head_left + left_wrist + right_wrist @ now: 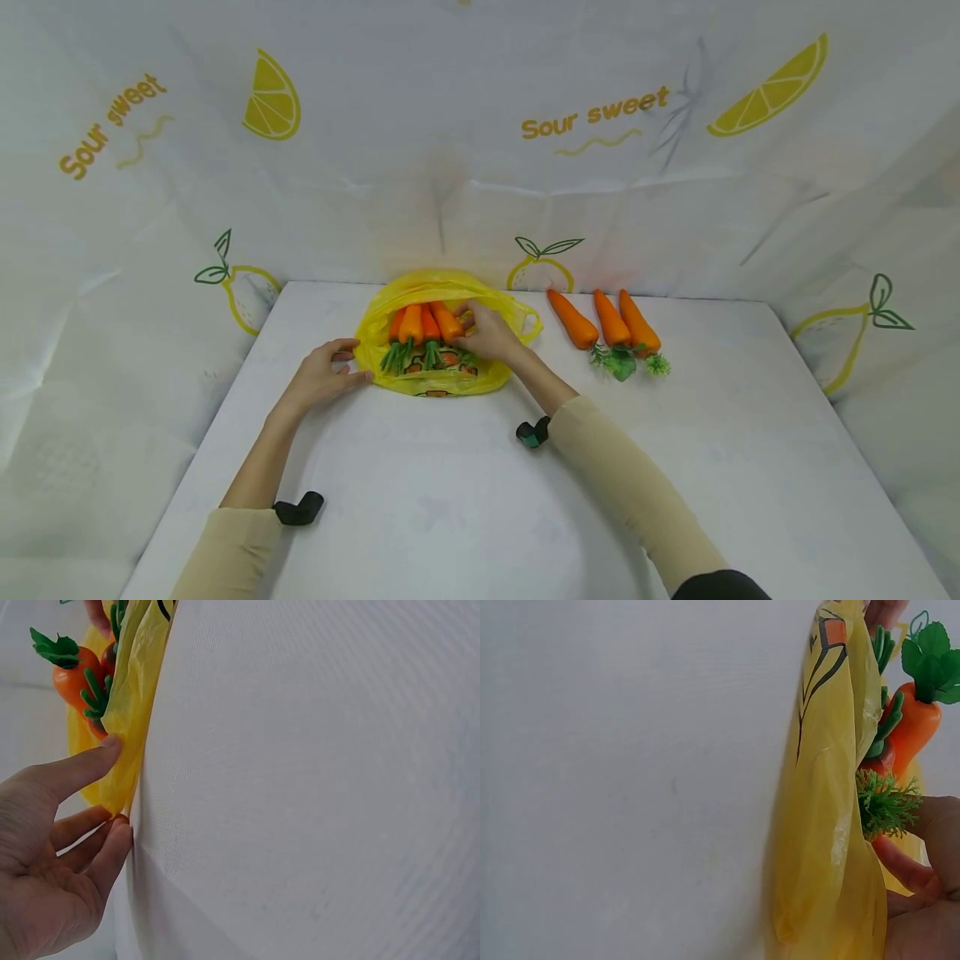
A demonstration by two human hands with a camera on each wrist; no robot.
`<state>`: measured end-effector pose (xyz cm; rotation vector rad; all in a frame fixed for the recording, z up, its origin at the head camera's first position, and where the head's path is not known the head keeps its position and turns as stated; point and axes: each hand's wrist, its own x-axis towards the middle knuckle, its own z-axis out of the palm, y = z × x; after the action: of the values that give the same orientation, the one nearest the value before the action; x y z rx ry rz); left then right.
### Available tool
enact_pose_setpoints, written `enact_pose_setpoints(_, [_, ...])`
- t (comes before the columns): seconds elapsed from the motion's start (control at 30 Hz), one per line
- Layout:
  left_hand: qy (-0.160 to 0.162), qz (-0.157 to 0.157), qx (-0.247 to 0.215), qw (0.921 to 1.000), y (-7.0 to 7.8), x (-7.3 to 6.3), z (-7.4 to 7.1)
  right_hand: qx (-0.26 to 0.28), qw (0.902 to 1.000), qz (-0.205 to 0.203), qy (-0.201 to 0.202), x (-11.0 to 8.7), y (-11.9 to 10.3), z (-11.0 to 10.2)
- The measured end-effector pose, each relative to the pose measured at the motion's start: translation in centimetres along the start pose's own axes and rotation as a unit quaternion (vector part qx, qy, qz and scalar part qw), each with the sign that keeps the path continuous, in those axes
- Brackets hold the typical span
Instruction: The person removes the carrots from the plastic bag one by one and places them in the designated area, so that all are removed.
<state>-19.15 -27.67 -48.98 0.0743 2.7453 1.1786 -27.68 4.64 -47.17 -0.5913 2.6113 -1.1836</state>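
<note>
A yellow plastic bag (465, 383) lies on the table with its mouth toward me, and several orange carrots (411, 323) sit inside, green tops facing out. At the bag's left side, my left hand (324, 375) holds the edge; thumb and fingertips touch the yellow film in the left wrist view. My right hand (487, 332) reaches into the mouth from the right and grips the rightmost carrot (447, 323). That carrot's feathery green top (885, 806) shows beside the thumb in the right wrist view. Part of the right fingers is hidden by the bag.
Three more carrots (573, 321) lie on the white table (450, 500) to the right of the bag, tips toward the back. A white curtain (420, 125) printed with lemons and lettering hangs right behind the table and along its sides.
</note>
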Motion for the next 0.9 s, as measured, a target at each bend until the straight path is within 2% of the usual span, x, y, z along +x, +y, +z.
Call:
enact_pose_setpoints(0.27, [0.001, 0.003, 0.006, 1.0000, -0.1, 0.0, -0.1, 0.026, 0.9995, -0.001, -0.019, -0.5, 0.1, -0.8])
enact_pose_setpoints(0.9, [0.000, 0.004, 0.003, 1.0000, 0.1, -0.2, 0.0, 0.046, 0.9986, -0.001, -0.026, -2.6, 1.0, -4.1])
